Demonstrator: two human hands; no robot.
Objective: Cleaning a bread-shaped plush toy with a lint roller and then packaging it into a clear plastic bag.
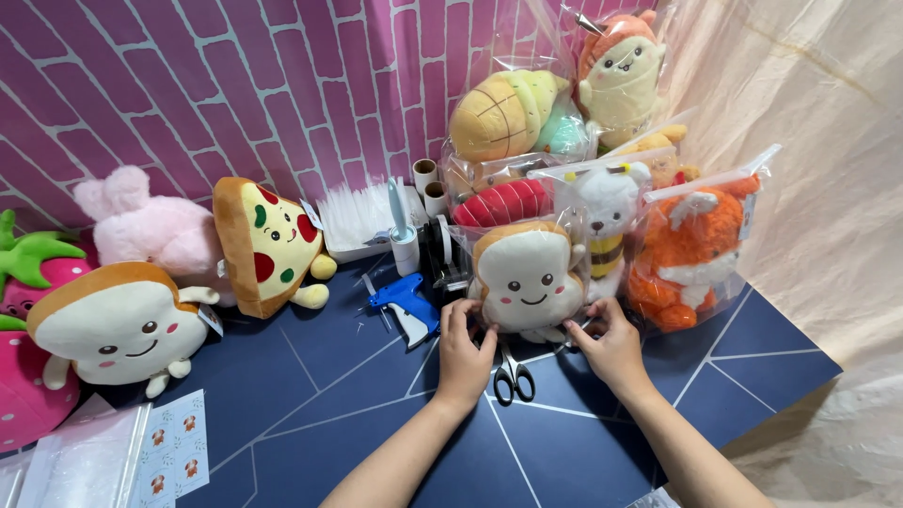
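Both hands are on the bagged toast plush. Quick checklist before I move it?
1. Left hand on the bagged toast plush, lower left edge: ok.
2. Right hand on its lower right edge: ok.
3. Bag sealed at the bottom: cannot tell.
4. Scissors lie on the table right under the bag, between the hands: not ok.
5. Blue tagging gun clear of the left hand: ok.
6. Bagged orange fox close beside the bag: not ok.

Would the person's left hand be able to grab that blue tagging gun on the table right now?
Probably yes. The blue tagging gun lies in the open just beside the left hand, nothing between them, though that hand now grips the bagged toast plush.
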